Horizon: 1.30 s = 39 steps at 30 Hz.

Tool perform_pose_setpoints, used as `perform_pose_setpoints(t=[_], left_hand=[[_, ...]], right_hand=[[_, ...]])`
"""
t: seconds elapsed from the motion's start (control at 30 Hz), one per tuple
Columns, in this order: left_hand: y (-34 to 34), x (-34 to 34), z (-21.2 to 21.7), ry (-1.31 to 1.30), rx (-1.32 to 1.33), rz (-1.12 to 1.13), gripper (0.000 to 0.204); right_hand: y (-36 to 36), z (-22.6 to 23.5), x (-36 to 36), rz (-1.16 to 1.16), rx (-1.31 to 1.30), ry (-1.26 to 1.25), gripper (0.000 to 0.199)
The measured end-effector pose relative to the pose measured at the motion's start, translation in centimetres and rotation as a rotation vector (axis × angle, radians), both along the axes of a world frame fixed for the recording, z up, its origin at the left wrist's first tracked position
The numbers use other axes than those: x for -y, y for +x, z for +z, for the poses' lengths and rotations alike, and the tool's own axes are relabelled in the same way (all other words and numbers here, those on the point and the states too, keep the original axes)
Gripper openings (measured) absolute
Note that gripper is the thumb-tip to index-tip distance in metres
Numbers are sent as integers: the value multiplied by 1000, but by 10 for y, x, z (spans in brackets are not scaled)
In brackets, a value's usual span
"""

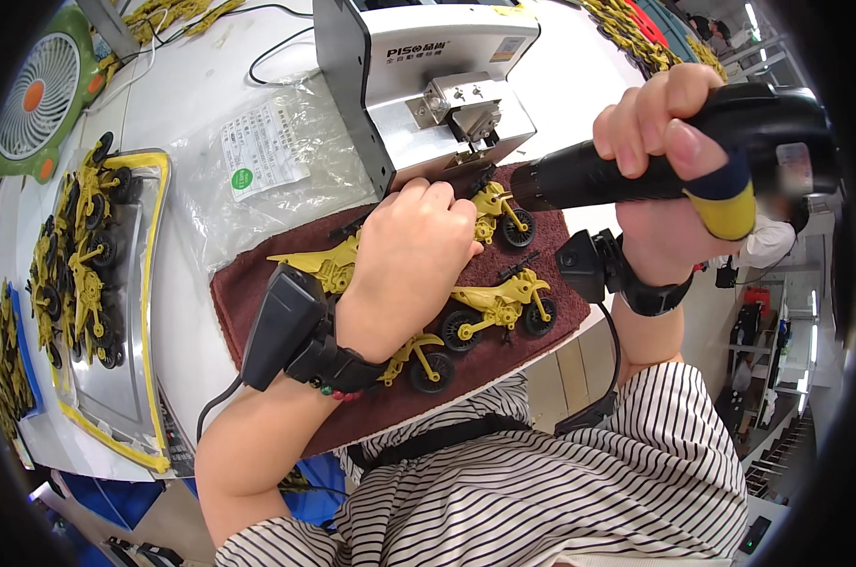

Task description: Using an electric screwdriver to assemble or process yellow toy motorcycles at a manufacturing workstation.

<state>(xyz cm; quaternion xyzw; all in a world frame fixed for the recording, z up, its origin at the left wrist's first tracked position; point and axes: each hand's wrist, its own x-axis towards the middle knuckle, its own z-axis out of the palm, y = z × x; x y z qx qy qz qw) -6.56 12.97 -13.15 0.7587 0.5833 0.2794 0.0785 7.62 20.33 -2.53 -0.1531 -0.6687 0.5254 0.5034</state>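
My left hand [414,255] pins yellow plastic toy motorcycle [492,210] at brown mat [248,293] far edge; right hand [659,128] clamped on black electric screwdriver [617,170] (tip at motorcycle).

Bright, even light falls from overhead, with glare on the white worktop [201,85] and the metal tray [139,283]. Shadows are soft. Fisheye bending curves the edges, the corners are black, and the far right background is blurred.

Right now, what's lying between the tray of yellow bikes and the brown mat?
In the head view, a crinkled clear plastic bag with a printed paper label lies on the white table between them.
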Motion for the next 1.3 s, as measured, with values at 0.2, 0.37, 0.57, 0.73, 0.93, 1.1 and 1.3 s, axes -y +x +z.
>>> perform_pose_setpoints(t=[0.2, 0.37, 0.57, 0.73, 0.93, 1.1, 1.3], left_hand=[[0, 0, 0, 14, 10, 6, 26], [0, 0, 0, 17, 14, 2, 26], [0, -1, 1, 20, 11, -1, 26], [-3, 1, -3, 18, 13, 10, 26], [2, 0, 5, -8, -8, 2, 27], [-2, 2, 0, -13, -18, 11, 26], [1, 0, 1, -2, 49, -18, 25]], right_hand=[[-1, -22, -9, -21, -36, -3, 17], [-4, -25, -8, -87, 101, -6, 18], [-5, -29, -10, -70, 100, 15, 17], [-5, -14, -14, 42, -140, 18, 14], [2, 27, -25, 249, -139, -20, 17], [-54, 16, 2, -257, -204, 108, 18], [-6, 12, -3, -3, -60, 141, 19]])
